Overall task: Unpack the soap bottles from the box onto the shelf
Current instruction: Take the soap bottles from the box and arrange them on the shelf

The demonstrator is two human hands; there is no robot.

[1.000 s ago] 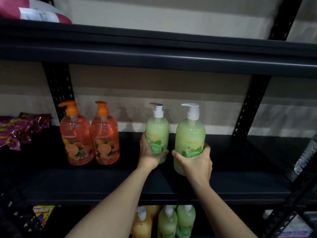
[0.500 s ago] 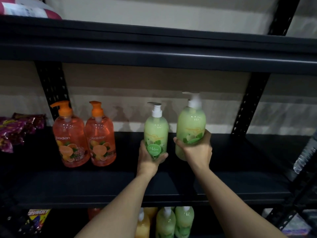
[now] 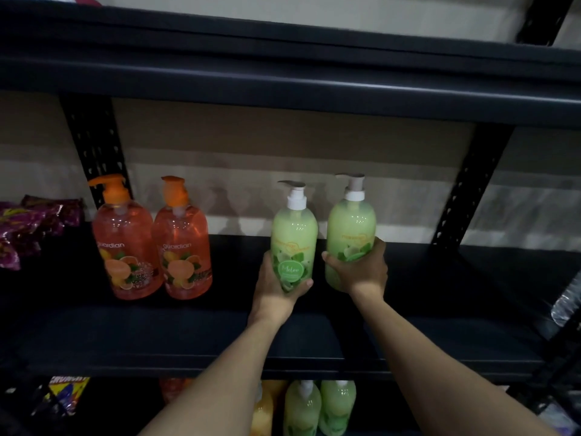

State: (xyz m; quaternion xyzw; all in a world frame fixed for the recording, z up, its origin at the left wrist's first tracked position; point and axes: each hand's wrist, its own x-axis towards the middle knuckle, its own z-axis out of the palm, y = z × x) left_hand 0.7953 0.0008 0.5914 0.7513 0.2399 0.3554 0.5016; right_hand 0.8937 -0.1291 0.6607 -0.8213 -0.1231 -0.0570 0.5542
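Two green soap bottles with white pumps are on the black shelf (image 3: 440,335), side by side. My left hand (image 3: 273,291) grips the left green bottle (image 3: 294,234) round its lower part, its "Melon" label facing me. My right hand (image 3: 358,272) grips the right green bottle (image 3: 350,228) low down; whether its base touches the shelf is hidden by my hand. Two orange soap bottles (image 3: 125,243) (image 3: 182,243) stand upright further left on the same shelf.
Purple snack packets (image 3: 28,228) lie at the shelf's left end. Black perforated uprights (image 3: 94,146) (image 3: 465,190) flank the bay, with another shelf (image 3: 283,86) overhead. Below, more green and yellow bottles (image 3: 317,407) stand, and a plastic water bottle (image 3: 566,303) is at the right edge.
My right hand moved its green bottle further back on the shelf, level with and close beside the left one. My left hand turned its bottle so the label faces me.
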